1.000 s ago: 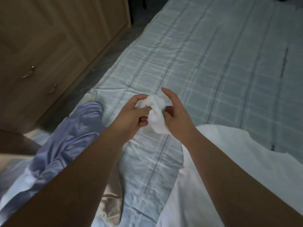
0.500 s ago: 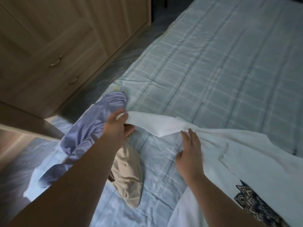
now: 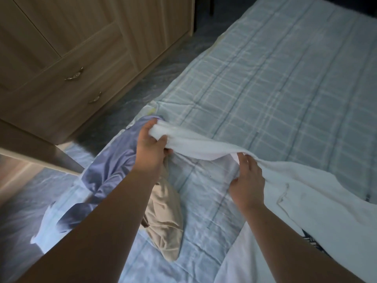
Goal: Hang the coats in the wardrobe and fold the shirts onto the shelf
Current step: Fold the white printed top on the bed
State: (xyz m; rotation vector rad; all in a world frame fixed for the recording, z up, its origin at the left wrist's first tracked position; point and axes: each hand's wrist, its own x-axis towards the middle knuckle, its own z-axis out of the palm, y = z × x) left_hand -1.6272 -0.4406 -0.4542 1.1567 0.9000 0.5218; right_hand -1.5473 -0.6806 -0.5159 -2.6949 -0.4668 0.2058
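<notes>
Fabric stretches between two bare hands above a bed: a white cotton shirt [image 3: 204, 145] with a dark printed pattern near its lower right part. The left hand [image 3: 152, 146] has its fingers and thumb curled round a bunched end of the shirt, gripping it just above a crumpled lavender-blue garment [image 3: 110, 166]. From that grip the cloth runs as a twisted band to the right, where the right hand [image 3: 247, 180] meets it; the fingers there are spread and nearly straight against the fabric, the thumb tucked under a fold (whether it actually pinches the cloth I cannot tell). Beyond the right hand the shirt widens and lies draped over the lower right of the bed.

The bed is covered by a pale blue-green checked quilt [image 3: 275, 78], wrinkled near the person. The lavender-blue garment lies at the quilt's left edge, partly hanging toward the floor. Just beside it, below the left forearm, sits a beige crumpled garment [image 3: 165, 221], touching the lavender one.

To the upper left stands a light wooden wardrobe [image 3: 81, 48] with panelled doors closed and two drawers, each with a small metal handle [image 3: 74, 75]. A grey floor [image 3: 169, 64] shows between wardrobe and bed.
</notes>
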